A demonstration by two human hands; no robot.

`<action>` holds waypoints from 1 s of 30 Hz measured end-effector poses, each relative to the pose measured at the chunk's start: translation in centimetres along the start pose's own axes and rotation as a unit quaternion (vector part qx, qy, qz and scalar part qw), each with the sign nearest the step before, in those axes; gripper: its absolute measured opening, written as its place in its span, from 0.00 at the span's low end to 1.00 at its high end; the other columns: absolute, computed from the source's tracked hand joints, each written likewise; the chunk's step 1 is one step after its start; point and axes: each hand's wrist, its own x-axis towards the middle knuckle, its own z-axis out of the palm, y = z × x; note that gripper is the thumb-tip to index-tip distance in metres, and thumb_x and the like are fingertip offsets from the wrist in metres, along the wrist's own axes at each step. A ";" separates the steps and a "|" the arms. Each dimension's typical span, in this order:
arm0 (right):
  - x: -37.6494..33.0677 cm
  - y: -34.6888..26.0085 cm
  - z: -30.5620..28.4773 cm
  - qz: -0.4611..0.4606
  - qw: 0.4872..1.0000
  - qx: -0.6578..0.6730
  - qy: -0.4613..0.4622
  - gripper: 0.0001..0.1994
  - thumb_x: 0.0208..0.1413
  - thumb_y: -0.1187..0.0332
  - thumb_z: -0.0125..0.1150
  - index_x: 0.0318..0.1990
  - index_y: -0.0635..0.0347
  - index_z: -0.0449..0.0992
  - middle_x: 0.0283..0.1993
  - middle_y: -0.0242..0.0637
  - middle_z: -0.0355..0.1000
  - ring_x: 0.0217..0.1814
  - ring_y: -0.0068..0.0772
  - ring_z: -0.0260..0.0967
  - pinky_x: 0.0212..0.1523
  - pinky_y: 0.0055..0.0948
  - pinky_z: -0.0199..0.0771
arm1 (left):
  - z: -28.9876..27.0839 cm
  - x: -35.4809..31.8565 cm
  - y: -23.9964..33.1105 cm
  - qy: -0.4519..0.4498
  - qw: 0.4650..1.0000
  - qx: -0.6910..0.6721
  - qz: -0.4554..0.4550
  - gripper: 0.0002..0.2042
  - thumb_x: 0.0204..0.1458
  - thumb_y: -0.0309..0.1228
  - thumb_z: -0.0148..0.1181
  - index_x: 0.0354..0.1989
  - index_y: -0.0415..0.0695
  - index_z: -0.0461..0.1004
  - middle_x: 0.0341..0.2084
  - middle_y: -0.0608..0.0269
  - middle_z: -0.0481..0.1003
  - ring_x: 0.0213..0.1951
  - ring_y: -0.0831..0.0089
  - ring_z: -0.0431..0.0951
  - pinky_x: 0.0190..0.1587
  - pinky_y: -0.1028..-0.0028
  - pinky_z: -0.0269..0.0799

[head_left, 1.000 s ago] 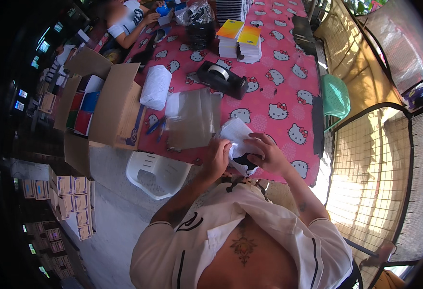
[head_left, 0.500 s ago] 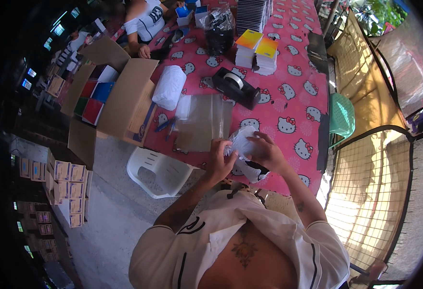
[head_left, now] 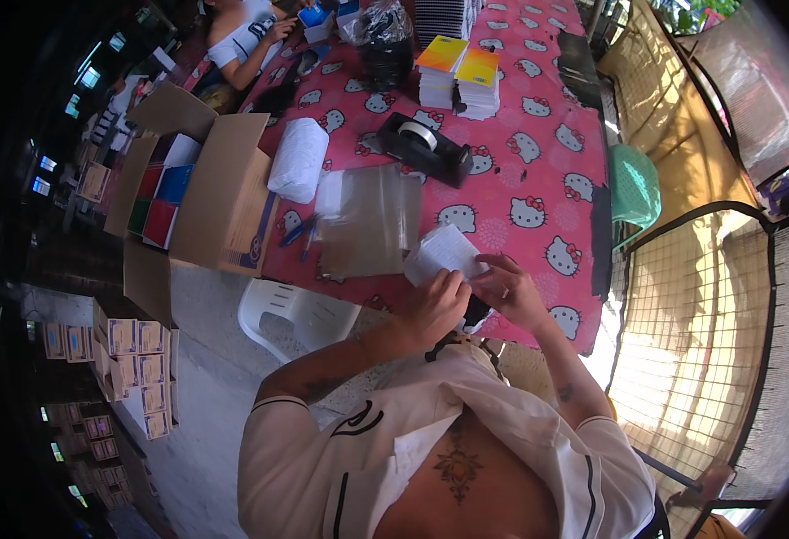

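Small white paper sheets (head_left: pixel 441 251) lie at the table's near edge, with faint lines on them. My left hand (head_left: pixel 441 310) is closed at their near edge, its fingertips pressed on the paper. On their right edge, my right hand (head_left: pixel 509 292) pinches a corner between thumb and fingers. A black-and-white item (head_left: pixel 477 314) shows partly beneath my hands; its kind is hidden. Just left of the paper rests a stack of clear plastic sleeves (head_left: pixel 367 225), with blue pens (head_left: pixel 300 235) beside it.
A black tape dispenser (head_left: pixel 426 148) stands beyond the paper. Yellow-orange covered booklets (head_left: pixel 459 67) are stacked farther back. At left are a white wrapped roll (head_left: pixel 298 160) and an open cardboard box (head_left: pixel 224 193). A white plastic chair (head_left: pixel 291 314) stands below the table edge. A co-worker (head_left: pixel 242 45) sits at far left.
My left hand has moved from the paper's left side to its near edge. The sheets now lie flatter and more exposed. The co-worker's hand has risen toward the blue items.
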 end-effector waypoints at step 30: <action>3.1 1.0 0.8 0.035 0.990 -0.130 -0.050 0.24 0.58 0.60 0.64 0.63 0.48 0.70 0.64 0.46 0.64 0.60 0.53 0.71 0.56 0.44 0.75 | 3.3 -1.5 -3.5 0.126 0.974 0.053 -0.181 0.12 0.48 0.25 0.59 0.41 0.36 0.68 0.34 0.50 0.70 0.37 0.58 0.75 0.44 0.64 0.74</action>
